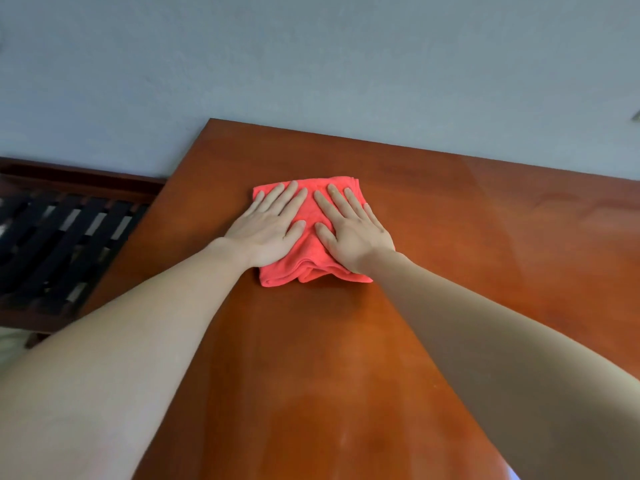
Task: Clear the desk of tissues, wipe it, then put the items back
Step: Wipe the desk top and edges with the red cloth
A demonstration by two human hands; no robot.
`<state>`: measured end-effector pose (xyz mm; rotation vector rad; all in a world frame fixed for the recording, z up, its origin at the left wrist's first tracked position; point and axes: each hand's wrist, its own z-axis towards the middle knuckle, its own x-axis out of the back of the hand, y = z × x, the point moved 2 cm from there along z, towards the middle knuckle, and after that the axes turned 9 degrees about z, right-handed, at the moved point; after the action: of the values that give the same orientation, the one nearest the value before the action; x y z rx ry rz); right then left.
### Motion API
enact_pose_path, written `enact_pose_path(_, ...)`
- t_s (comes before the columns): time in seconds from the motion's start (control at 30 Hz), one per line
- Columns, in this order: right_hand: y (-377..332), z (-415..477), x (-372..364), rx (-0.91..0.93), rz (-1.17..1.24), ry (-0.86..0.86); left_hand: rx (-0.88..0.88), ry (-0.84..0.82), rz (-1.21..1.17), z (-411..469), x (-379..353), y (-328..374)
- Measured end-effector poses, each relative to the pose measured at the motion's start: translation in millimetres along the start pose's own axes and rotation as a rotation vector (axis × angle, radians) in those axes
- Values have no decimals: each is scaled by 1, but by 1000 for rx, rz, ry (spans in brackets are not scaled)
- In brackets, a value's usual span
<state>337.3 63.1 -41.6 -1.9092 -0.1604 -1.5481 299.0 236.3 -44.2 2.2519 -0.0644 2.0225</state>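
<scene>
Forearms point(138, 358), left hand point(266, 230), right hand point(349, 233) flat on folded, maybe microfibre, coral cloth point(313, 271)

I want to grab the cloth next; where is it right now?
In the head view the cloth lies mid-desk, toward the far edge by the wall, pressed flat under the left hand and right hand.

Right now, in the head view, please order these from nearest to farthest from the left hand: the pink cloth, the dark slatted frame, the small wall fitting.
1. pink cloth: directly under the left hand, pressed flat.
2. dark slatted frame: to the left, beyond the desk edge.
3. small wall fitting: far right, at the picture's border.
</scene>
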Motion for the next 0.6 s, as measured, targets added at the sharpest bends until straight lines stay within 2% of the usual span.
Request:
enact_pose_path(0.33,118,-118,46,-126,20,84,-126,-17,3,17,-3,168)
enact_pose_path(0.6,182,-132,70,-198,46,136,-195,-19,-40,68,-3,230)
